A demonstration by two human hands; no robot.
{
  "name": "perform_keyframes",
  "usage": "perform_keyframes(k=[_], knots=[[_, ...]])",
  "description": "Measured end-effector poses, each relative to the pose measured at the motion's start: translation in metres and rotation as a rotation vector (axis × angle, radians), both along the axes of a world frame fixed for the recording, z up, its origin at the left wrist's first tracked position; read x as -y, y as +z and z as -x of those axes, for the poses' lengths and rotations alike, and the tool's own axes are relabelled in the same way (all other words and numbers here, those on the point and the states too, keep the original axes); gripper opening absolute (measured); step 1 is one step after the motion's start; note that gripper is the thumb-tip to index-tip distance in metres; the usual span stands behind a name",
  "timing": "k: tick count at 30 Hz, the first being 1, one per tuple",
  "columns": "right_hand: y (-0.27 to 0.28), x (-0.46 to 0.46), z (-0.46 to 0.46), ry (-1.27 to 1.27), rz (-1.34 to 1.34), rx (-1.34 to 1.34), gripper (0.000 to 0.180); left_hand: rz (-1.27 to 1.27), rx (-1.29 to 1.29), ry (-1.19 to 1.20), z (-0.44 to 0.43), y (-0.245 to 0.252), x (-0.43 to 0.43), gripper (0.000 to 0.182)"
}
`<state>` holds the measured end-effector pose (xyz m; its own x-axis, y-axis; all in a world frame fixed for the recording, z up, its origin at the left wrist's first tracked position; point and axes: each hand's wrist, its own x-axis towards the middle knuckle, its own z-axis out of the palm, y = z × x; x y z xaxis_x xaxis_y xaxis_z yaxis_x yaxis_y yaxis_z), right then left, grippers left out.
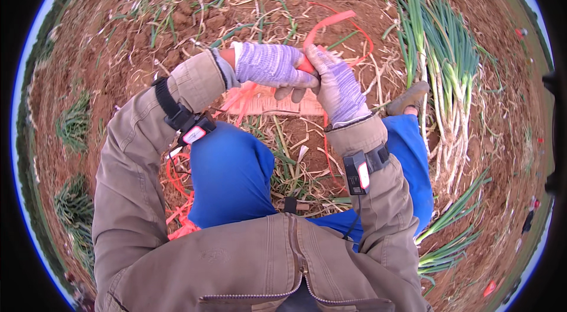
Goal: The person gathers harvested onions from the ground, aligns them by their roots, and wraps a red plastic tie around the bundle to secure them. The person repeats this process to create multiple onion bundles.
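My left hand (272, 66), in a white and purple knit glove, pinches a strip of red plastic tape (328, 20). Fingertips meeting it, my right hand (340, 84) in a matching glove grips the same strip from the other side. One end of the tape curls up above the hands, and a thinner loop arcs out to the right. Beneath the hands lies a pale, pinkish flat board (277, 103), partly covered by loose red tape strands (239, 98) at its left end. The fingers hide the part of the tape between them.
A large bundle of long green onions (452, 59) lies at the right, beside my shoe (408, 98). More onion leaves (452, 219) spread below it. A pile of red tape (181, 219) sits by my blue-trousered knee (230, 174). Leaf scraps litter the brown soil (133, 33).
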<state>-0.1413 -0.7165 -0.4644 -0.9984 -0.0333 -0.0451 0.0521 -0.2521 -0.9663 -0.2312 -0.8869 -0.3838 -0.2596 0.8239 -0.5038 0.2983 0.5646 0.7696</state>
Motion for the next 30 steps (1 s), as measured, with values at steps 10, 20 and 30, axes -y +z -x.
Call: perform_keyframes(k=[10, 20, 30], knots=[[-0.034, 0.0, 0.041, -0.292, 0.062, 0.254, 0.035, -0.17, 0.0, 0.714, -0.049, 0.0, 0.29, 0.038], [-0.102, 0.069, 0.088, -0.064, -0.16, 0.415, 0.038, 0.121, 0.159, 1.59, -0.32, -0.138, 0.589, 0.036], [-0.143, 0.12, 0.099, 0.023, -0.172, 0.507, 0.031, 1.387, 0.372, 0.779, -0.49, -0.225, 0.614, 0.035]])
